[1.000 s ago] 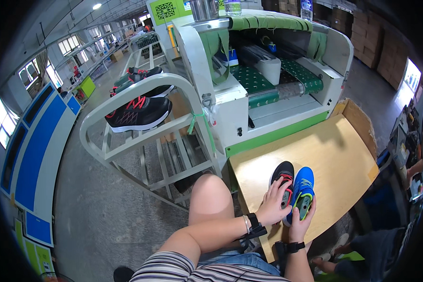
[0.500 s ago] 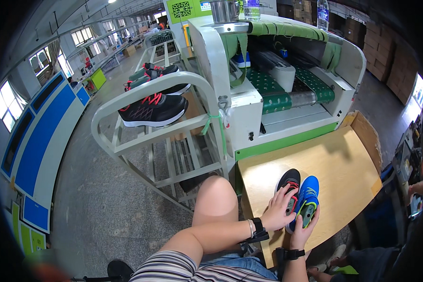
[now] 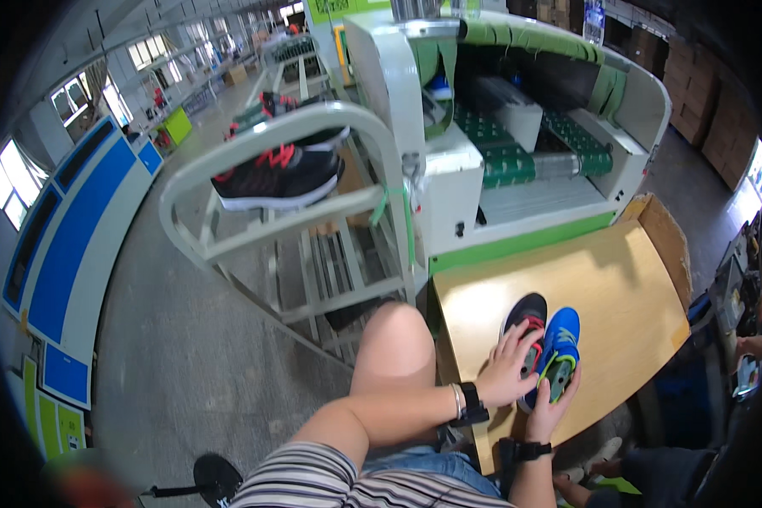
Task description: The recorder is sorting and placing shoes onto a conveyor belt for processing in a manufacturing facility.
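Observation:
A black sneaker (image 3: 529,306) with red laces and a blue sneaker (image 3: 565,326) with yellow-green trim lie side by side on the wooden table (image 3: 626,292), toes pointing away from me. My left hand (image 3: 508,368) is over the black sneaker, its fingers bent round the laces and opening. At the heel of the blue sneaker, my right hand (image 3: 553,411) grips it, with fingers along its right side and thumb on the left. Grey-green shoe lasts show inside both openings. My left hand partly hides the black sneaker's heel.
A white machine (image 3: 449,182) with a green perforated conveyor belt (image 3: 504,161) stands beyond the table. To the left is a metal rack (image 3: 305,245) carrying black sneakers (image 3: 279,178) with red laces. Another person's hand (image 3: 753,345) shows at the right edge.
The whole view has shifted slightly, so the table and shoes sit a little higher and farther right. Both hands keep nearly the same hold on the two sneakers.

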{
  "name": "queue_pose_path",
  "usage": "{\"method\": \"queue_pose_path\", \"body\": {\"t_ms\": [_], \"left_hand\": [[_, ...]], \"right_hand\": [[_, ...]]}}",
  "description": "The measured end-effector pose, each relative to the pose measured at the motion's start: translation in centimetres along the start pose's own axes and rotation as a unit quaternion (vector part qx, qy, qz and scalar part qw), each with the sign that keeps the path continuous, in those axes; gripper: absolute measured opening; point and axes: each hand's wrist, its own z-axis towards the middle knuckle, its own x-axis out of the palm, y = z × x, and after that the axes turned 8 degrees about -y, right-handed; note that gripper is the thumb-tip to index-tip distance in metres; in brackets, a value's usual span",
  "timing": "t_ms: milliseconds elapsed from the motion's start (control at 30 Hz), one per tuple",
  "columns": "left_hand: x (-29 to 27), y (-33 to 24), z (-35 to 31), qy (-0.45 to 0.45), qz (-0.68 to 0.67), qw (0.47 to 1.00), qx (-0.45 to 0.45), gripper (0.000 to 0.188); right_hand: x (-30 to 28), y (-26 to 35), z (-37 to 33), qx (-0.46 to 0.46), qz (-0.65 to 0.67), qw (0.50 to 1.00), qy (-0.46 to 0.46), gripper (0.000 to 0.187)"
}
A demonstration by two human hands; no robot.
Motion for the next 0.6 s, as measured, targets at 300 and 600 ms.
{"method": "queue_pose_path", "body": {"t_ms": [300,600], "left_hand": [[-1.0,-0.8,0.6,0.003,0.033,0.999,-0.017,0.081],[-0.5,-1.0,0.1,0.007,0.041,0.999,-0.025,0.080]], "right_hand": [[0.9,0.8,0.2,-0.009,-0.039,0.999,0.001,0.068],[0.2,0.1,0.0,-0.001,-0.020,1.000,0.002,0.070]]}}
